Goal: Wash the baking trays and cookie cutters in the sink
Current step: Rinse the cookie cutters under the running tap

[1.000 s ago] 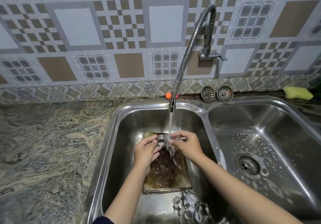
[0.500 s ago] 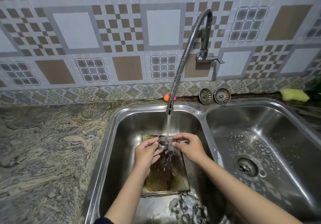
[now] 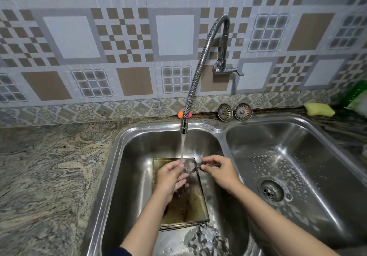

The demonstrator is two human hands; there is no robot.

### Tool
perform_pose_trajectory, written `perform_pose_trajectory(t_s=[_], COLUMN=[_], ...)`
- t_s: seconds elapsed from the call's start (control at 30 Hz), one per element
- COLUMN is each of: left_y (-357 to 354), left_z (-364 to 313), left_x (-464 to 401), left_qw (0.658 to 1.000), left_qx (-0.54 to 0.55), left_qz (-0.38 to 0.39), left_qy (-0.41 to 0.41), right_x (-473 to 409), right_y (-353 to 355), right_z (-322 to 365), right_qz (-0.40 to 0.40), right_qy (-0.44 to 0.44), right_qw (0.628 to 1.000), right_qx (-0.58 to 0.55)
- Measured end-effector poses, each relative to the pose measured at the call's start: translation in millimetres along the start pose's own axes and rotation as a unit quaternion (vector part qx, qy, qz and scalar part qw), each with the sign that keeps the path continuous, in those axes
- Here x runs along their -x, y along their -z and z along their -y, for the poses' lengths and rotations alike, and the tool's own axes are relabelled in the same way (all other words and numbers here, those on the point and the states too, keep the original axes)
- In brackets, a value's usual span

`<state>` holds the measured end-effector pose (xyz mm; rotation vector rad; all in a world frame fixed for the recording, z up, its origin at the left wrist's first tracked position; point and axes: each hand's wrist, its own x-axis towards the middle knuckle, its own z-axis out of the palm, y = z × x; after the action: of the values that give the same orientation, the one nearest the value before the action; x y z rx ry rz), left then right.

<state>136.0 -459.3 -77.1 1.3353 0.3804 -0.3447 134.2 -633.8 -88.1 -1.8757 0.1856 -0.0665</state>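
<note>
A small round metal cookie cutter [image 3: 190, 166] is held under the running water from the flexible tap [image 3: 200, 73] over the left sink basin [image 3: 127, 176]. My left hand [image 3: 171, 178] cups the cutter from the left and below. My right hand [image 3: 220, 171] pinches its right side. Beneath my hands a stack of stained, brownish baking trays [image 3: 188, 210] lies flat on the basin floor. Several more metal cookie cutters [image 3: 206, 241] sit in a pile at the near end of the basin.
The right basin [image 3: 297, 156] holds soap bubbles around its drain [image 3: 271, 190]. Two sink strainers [image 3: 234, 112] lean at the wall behind the divider. A yellow sponge [image 3: 318, 109] and a green item [image 3: 357, 94] sit at the far right. A granite counter [image 3: 49, 176] spreads left.
Both hands have kept the cutter under the water stream, turning it a little. The camera view has shifted slightly.
</note>
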Motion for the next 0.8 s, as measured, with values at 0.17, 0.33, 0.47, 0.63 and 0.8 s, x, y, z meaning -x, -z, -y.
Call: perform_pose_trajectory(t_s=[0.17, 0.33, 0.47, 0.63, 0.8], left_y=[11, 31, 46, 61, 57], left_z=[-3, -4, -9, -12, -13], left_x=[1, 0, 3, 2, 6], left_qw=[1.000, 0.999, 0.998, 0.996, 0.996], left_qx=[0.005, 0.012, 0.016, 0.025, 0.036], left_qz=[-0.013, -0.036, -0.058, -0.074, -0.072], left_qy=[-0.006, -0.013, -0.023, -0.035, -0.049], right_x=[-1, -3, -7, -11, -13], right_y=[-11, -28, -44, -58, -43], right_z=[5, 13, 17, 33, 55], right_qz=[0.017, 0.038, 0.052, 0.075, 0.075], right_qy=[0.006, 0.018, 0.017, 0.025, 0.070], right_qw=[1.000, 0.999, 0.998, 0.996, 0.993], right_qx=[-0.001, 0.011, 0.014, 0.032, 0.062])
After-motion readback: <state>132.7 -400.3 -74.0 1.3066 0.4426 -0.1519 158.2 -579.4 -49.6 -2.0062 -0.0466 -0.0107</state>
